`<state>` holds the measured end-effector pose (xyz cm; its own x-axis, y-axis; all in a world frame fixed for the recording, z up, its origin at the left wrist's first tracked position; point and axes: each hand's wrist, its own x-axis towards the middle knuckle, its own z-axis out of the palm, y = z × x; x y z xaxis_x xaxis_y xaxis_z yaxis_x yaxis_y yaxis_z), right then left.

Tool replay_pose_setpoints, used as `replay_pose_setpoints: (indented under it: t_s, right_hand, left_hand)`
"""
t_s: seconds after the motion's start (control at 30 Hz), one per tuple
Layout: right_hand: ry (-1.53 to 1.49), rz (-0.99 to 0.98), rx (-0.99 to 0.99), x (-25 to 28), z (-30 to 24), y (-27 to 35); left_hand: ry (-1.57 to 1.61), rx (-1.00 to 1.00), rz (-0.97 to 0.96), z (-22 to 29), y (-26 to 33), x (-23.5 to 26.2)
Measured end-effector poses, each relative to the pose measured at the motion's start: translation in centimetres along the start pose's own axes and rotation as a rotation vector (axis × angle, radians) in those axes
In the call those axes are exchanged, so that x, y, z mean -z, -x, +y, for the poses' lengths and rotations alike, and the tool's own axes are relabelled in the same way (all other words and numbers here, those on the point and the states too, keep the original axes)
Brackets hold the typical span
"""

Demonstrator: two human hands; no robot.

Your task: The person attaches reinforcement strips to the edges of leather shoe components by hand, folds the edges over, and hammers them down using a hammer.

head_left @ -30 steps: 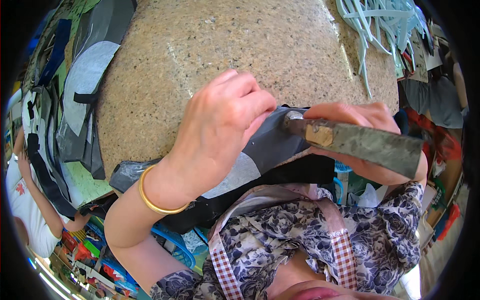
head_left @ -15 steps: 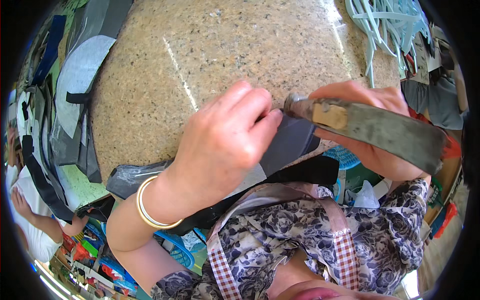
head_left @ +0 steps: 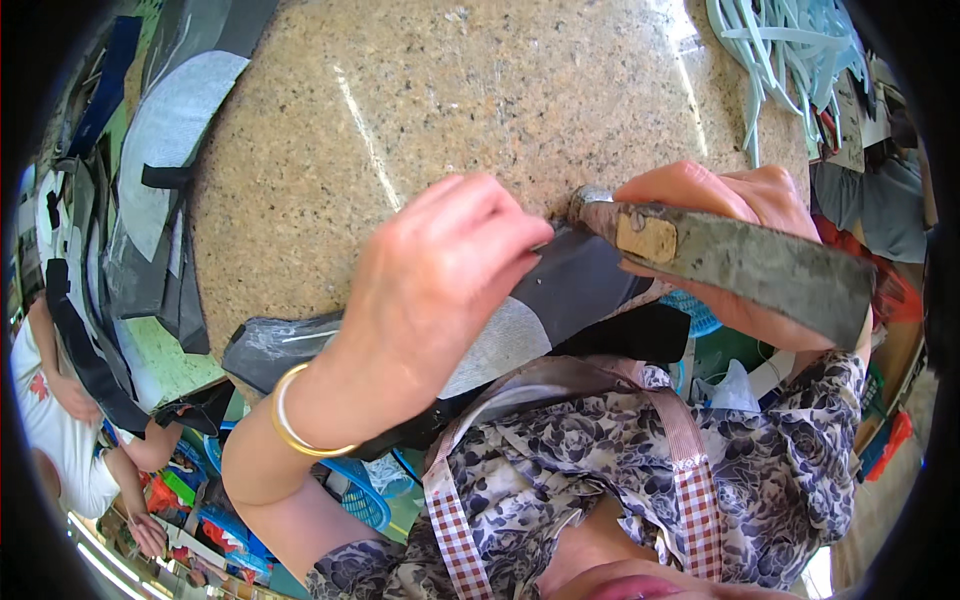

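Note:
A long dark, leather-like piece (head_left: 590, 275) with a pale grey patch (head_left: 505, 345) lies along the near edge of the speckled stone slab (head_left: 480, 90). My left hand (head_left: 425, 265) is closed over it, thumb and fingers pinched together at its far edge; what is between the fingertips is hidden. My right hand (head_left: 705, 190) grips a hammer (head_left: 750, 265), whose worn metal head shows the wooden handle's end. The rest of the handle is hidden behind the head and hand. The narrow end of the head is beside my left fingertips, over the piece's far edge.
Pale blue strips (head_left: 785, 60) hang in a tangle at the far right. Dark cut pieces with grey patches (head_left: 175, 125) are stacked at the left. Blue baskets (head_left: 355, 495) stand below the slab. A co-worker in white (head_left: 60, 400) is at the lower left.
My left fingers have drawn back slightly from the hammer, uncovering more of the grey patch. The hammer head has turned a little in my right hand. The co-worker's arms have moved.

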<state>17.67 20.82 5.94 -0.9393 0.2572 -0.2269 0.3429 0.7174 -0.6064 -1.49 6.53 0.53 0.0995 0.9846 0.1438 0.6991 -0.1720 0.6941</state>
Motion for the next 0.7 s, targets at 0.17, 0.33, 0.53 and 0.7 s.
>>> replay_pose_setpoints:
  t_s: [0.17,0.33,0.53,0.7]
  right_hand:
    - [0.0,-0.021,0.138,0.2,-0.8,-0.7]
    - [0.111,-0.051,0.087,-0.7,0.2,0.0]
    - [0.068,-0.041,0.261,-1.1,0.2,-0.9]
    - [0.069,0.09,0.317,-1.4,0.1,-0.3]
  left_hand:
    - [-0.222,-0.087,0.009,1.5,0.5,0.1]
    - [-0.007,0.008,-0.043,0.1,1.2,0.9]
    - [-0.033,0.079,-0.038,0.4,2.7,1.8]
    - [-0.315,-0.069,0.05,2.6,2.6,0.3]
